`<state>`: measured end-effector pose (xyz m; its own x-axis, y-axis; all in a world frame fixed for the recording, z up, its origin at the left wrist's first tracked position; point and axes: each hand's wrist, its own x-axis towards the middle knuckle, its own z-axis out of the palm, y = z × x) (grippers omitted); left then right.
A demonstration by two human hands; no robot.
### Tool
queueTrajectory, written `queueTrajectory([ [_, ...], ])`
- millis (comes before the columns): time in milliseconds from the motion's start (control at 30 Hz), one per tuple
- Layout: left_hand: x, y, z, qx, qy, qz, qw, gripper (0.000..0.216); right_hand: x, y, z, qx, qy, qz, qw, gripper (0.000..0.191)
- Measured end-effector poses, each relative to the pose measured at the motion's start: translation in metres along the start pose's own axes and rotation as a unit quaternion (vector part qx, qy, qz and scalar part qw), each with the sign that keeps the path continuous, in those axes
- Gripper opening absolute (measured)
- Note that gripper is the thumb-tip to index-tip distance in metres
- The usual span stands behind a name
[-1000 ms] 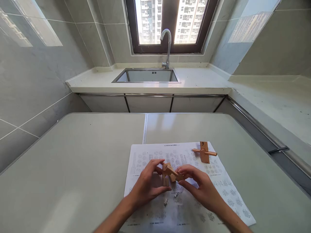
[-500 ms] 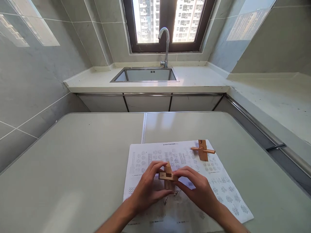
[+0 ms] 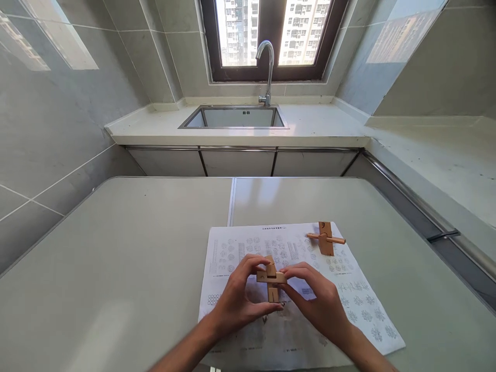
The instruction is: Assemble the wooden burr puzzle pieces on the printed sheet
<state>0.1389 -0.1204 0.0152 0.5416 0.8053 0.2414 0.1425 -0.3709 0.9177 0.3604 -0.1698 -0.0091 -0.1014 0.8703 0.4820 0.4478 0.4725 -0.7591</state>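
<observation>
A small wooden puzzle point(image 3: 272, 279) made of interlocked notched bars is held just above a printed sheet point(image 3: 240, 250) on the table. My left hand point(image 3: 239, 299) pinches its left side with fingers curled round it. Gripping its right side with fingertips closed on the cross bar is my right hand point(image 3: 314, 298). A second wooden piece point(image 3: 326, 238), a flat block with a thin dowel through it, lies on the sheet's far right corner, away from both hands.
The grey table point(image 3: 116, 258) has a seam down its middle. Behind it runs a white counter with a steel sink point(image 3: 234, 118) and a tap point(image 3: 267, 67) under a window. Another counter point(image 3: 437, 160) lies to the right.
The puzzle bars have been turned in my hands from a loose, tilted cluster into a squared cross shape. Both hands stay in place over the sheet.
</observation>
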Motion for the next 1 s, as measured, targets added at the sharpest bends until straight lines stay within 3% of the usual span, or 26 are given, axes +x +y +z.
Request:
queueTrajectory([
  [433, -0.0022, 0.0006, 0.0037, 0.027, 0.007, 0.01, 1.0, 0.066, -0.0012, -0.0013, 0.0003, 0.028, 0.014, 0.056, 0.998, 0.007],
  [833, -0.0031, 0.0006, 0.0059, 0.005, 0.019, -0.041, 0.999, 0.068, 0.0022, -0.0016, -0.0008, 0.032, 0.008, 0.048, 0.998, 0.003],
  [1000, -0.0042, 0.0026, 0.007, -0.03, 0.011, -0.096, 0.995, 0.064, 0.0037, -0.0029, -0.0025, 0.016, 0.011, 0.053, 0.998, 0.006],
])
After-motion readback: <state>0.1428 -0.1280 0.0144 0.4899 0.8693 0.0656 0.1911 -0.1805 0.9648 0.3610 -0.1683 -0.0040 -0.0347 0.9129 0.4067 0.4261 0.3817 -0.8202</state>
